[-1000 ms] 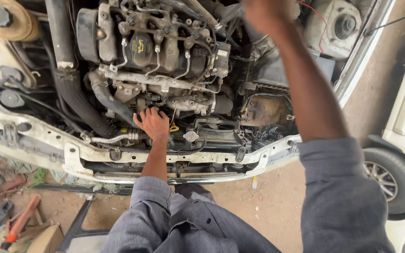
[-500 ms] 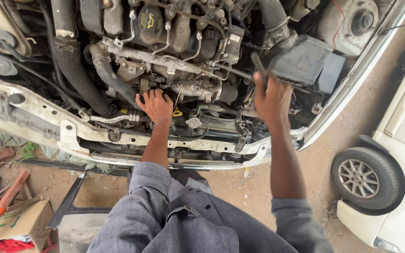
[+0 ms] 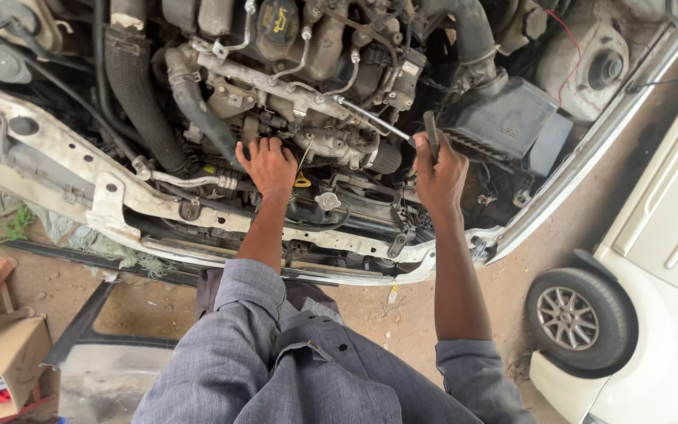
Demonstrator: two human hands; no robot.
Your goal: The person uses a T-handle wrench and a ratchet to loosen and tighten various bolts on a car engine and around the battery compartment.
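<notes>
A person in a grey shirt leans over an open engine bay (image 3: 315, 71), seen from above. The left hand (image 3: 268, 166) rests palm-down on the front of the engine, fingers (image 3: 246, 149) spread flat and gripping nothing, just beside a yellow dipstick loop (image 3: 302, 181) at its 3 o'clock. The right hand (image 3: 439, 177) is closed round the dark handle of a ratchet (image 3: 402, 132), whose bright shaft runs toward 10 o'clock to a fitting on the engine's top. A thick black hose (image 3: 131, 94) lies at 10 o'clock from the left hand, and a black airbox (image 3: 512, 118) sits at 2 o'clock from the right hand. The white front crossmember (image 3: 103, 196) runs below both hands. The ground (image 3: 370, 314) is bare brown dirt; a white car's wheel (image 3: 570, 318) stands at 4 o'clock, and a cardboard box (image 3: 1, 361) at 8 o'clock, beside scraps of wood.
</notes>
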